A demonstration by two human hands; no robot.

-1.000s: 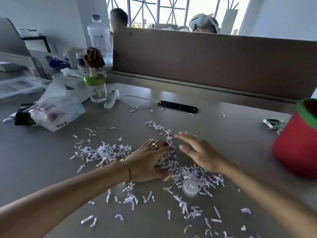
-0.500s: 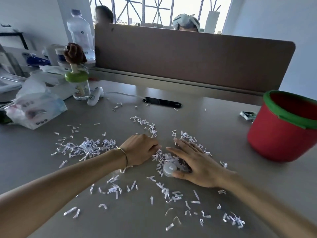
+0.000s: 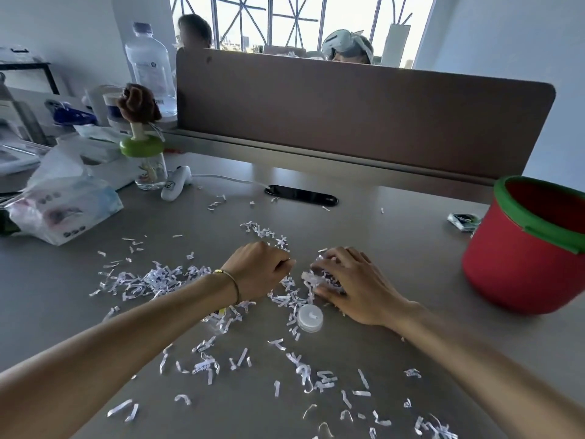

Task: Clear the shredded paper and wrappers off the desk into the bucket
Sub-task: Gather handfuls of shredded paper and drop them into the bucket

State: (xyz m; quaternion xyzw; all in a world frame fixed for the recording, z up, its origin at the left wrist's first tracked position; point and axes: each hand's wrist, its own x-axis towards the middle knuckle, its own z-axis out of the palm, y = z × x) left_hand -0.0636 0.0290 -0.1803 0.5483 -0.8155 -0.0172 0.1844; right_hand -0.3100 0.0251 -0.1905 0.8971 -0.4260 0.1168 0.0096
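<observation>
Since the earlier frame the right hand (image 3: 357,286) has lifted off the white cap (image 3: 310,317), its grip now bunching shredded paper (image 3: 319,280) beside the left hand (image 3: 258,270), whose grip is curled with contents hidden, on the grey counter (image 3: 395,236), the red bucket (image 3: 519,264) standing at three o'clock by its edge.

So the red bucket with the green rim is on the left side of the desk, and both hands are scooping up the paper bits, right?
Not quite. The head view shows the red bucket on the right side of the desk, not the left. The rest is right: its rim is green, and the left hand and right hand are both gathering the shredded paper in the middle.
</observation>
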